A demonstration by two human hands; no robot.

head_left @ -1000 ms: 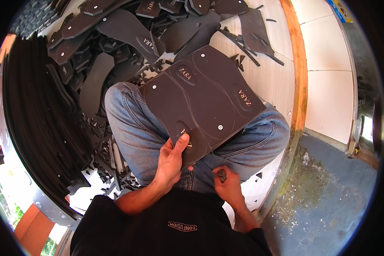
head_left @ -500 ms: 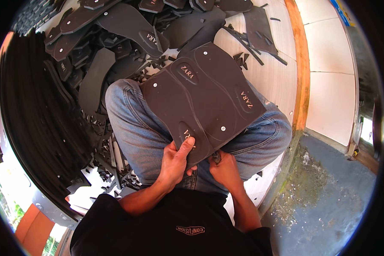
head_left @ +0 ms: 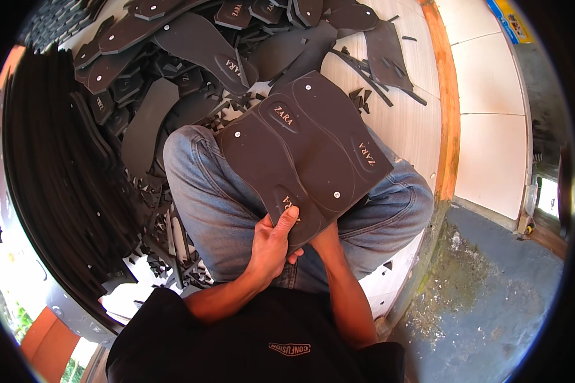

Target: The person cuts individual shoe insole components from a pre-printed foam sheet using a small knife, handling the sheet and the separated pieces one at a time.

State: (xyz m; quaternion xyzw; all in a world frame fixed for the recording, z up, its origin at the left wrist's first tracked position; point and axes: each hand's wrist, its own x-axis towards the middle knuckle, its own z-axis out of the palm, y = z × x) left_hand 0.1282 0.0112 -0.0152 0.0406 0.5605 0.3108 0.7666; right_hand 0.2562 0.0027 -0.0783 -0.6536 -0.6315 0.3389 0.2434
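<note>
The left hand clenches its fingers on the near edge of a dark foam sole sheet lying across the jeans-clad lap, while the right hand is hidden beneath it, grip unclear.

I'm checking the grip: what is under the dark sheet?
Under the sheet lie the jeans-clad legs. The right hand reaches beneath it, fingers hidden; the left hand grips its near edge.

Left hand grips near edge of dark die-cut foam sheet over jeans-clad lap. Right hand under sheet, mostly hidden. Cut sole pieces piled beyond.
</note>
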